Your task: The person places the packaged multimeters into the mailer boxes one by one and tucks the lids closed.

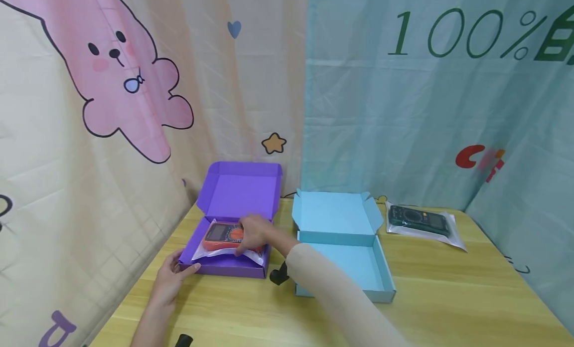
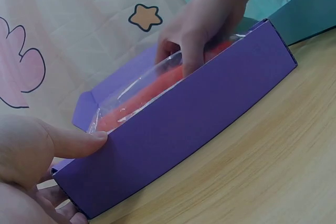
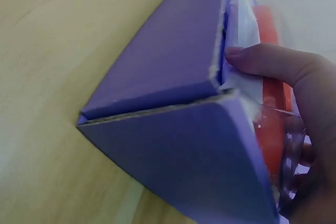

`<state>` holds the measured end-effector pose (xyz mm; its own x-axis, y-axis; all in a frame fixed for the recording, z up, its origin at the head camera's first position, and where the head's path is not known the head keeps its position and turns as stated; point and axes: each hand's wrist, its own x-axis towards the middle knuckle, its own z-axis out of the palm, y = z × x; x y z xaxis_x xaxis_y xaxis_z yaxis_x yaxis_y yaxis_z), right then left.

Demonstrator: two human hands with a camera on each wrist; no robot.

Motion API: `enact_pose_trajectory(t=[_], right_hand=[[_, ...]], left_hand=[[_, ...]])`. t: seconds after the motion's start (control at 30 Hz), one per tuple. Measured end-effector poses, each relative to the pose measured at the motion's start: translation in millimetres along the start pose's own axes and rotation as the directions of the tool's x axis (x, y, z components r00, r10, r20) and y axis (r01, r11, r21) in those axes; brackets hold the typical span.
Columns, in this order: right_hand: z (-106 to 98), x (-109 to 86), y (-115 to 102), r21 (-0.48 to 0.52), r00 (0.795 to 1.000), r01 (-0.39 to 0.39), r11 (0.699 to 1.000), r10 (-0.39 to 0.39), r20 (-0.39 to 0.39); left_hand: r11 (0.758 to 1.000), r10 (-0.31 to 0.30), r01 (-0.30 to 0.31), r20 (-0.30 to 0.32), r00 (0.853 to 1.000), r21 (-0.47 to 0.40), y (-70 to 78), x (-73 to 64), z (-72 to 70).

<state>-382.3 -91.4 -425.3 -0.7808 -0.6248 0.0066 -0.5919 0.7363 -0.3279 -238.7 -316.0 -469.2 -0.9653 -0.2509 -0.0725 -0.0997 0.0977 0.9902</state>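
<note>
In the head view, a red multimeter (image 1: 219, 233) with a dark face lies in a clear plastic bag inside an open purple box (image 1: 230, 270). My right hand (image 1: 256, 232) reaches over the box's right side and grips the bagged multimeter, thumb on the near side and fingers on the far side. The right wrist view shows the thumb (image 3: 262, 59) beside the red edge, just inside the box wall. My left hand (image 1: 169, 279) holds the box's near left corner; in the left wrist view its thumb (image 2: 84, 141) lies on the front rim, other fingers around the side.
An open light blue box (image 1: 384, 272) stands to the right of the purple one, its lid raised. Farther right, a dark green multimeter (image 1: 419, 221) in a plastic bag lies on the wooden table (image 1: 448, 287). Printed curtains (image 1: 358, 112) hang behind and on both sides.
</note>
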Motion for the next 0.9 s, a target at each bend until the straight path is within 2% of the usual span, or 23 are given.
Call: enact_pose_trajectory(t=[0.17,0.33,0.47,0.63,0.9], right_hand=[[11,-1.6,6,-0.016,0.999,-0.017,1.0,0.017,0.036],[8,-2.4,10,-0.046,0.996,0.065,0.997,-0.062,0.063],[-1,-3.1,11,0.022,0.989,0.125,0.992,-0.127,0.071],[-3,-2.8,14,0.065,0.983,0.167,0.984,-0.172,0.066],[-4,-4.8,19,0.138,0.98,0.185,0.973,-0.192,0.041]], left_hand=[[1.0,0.005,-0.005,-0.003,1.0,-0.012,-1.9,-0.1,3.9],[1.0,0.006,-0.006,-0.001,1.0,-0.019,-0.9,-0.1,5.8],[1.0,0.0,0.0,-0.008,1.0,-0.014,0.5,-0.3,4.5],[1.0,-0.007,0.007,-0.009,1.0,-0.007,1.1,-0.5,2.9],[1.0,-0.011,0.011,-0.012,1.0,-0.003,0.0,-0.9,0.9]])
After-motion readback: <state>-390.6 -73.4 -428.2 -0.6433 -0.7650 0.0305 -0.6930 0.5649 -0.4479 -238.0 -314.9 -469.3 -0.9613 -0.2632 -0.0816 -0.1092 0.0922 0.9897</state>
